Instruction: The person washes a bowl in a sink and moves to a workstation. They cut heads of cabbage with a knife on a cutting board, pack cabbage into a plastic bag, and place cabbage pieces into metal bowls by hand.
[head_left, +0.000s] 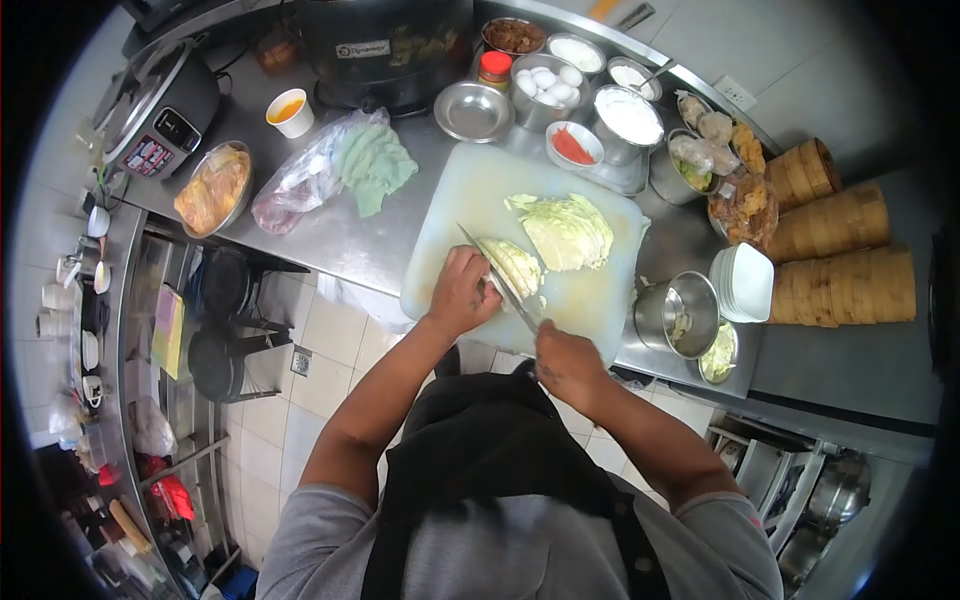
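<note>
My right hand [566, 360] grips the handle of a knife [512, 297], its blade slanting up and left across the cutting board [440, 215]. Under and beside the blade lies a smaller piece of cabbage [515, 265], sliced in part. My left hand [463, 290] is closed at the left end of this piece, fingers curled against it and close to the blade; the fingertips are partly hidden. A larger cut piece of cabbage [570, 233] rests just beyond on the board. Small shreds lie near the knife.
Steel bowls, a bowl of eggs [548, 85] and a white bowl of orange-red strips [574, 145] stand behind the board. At right are a steel pot [690, 312], stacked white dishes [742, 283] and bamboo steamers [840, 285]. A plastic bag [310, 180] and green cloth [375, 160] lie left.
</note>
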